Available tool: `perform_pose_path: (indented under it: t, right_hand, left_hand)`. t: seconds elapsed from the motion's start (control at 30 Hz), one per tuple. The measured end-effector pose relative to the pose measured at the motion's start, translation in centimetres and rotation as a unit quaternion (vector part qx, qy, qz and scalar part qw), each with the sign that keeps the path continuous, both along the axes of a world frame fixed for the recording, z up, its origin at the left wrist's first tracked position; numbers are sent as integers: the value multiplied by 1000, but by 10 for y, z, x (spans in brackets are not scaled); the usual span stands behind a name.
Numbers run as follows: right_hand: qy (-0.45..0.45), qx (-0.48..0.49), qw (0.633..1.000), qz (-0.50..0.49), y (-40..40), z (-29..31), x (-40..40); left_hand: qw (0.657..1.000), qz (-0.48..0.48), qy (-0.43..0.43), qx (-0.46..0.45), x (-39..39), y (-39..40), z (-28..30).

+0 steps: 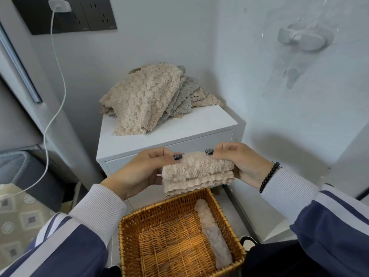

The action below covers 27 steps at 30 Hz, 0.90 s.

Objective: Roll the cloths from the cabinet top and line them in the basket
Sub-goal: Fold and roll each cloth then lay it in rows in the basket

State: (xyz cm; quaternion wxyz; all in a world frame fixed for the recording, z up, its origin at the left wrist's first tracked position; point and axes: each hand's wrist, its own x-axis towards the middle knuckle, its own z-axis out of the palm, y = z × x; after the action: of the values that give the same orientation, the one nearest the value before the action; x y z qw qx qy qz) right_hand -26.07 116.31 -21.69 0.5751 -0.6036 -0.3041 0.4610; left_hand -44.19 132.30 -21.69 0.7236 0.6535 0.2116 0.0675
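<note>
We hold the half-rolled beige cloth (197, 172) above the wicker basket (127, 232), left hand (139, 172) and right hand (245, 162) each pinching an end; keep the roll tight, thumbs pressing evenly.

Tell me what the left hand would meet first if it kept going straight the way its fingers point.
The left hand points rightward along the beige cloth it grips; past that cloth it would probably meet the right hand holding the other end. Depth between them is unclear.
</note>
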Motion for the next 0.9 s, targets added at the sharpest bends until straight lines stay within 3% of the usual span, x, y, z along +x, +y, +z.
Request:
perform_pose_path:
  t: [0.23,0.33,0.43,0.5,0.63,0.7,0.83,0.9]
  right_hand:
    - [-48,-12,999,15,-12,-12,13]
    - [-129,-47,990,11,-14,-19,17]
    - [-193,-96,976,20,-13,-26,17]
    - [-214,-113,970,35,-11,-30,15]
    - [-222,-152,960,82,-3,-40,19]
    - [-254,-197,938,130,-1,-43,20]
    - [-380,-271,852,238,10,-57,12]
    - [-386,-293,836,256,16,-69,8]
  left_hand:
    - [998,-42,48,-3,10,1,-13]
    - [988,-90,111,64,17,-1,-21]
    - [956,-162,172,175,26,-9,-35]
    - [942,-193,183,203,33,-13,-43]
    - [931,-169,196,258,44,-11,-52]
    - [928,-143,201,280,48,-10,-58]
    - [917,-118,206,320,54,-7,-74]
    - [903,-121,215,351,57,-4,-83]
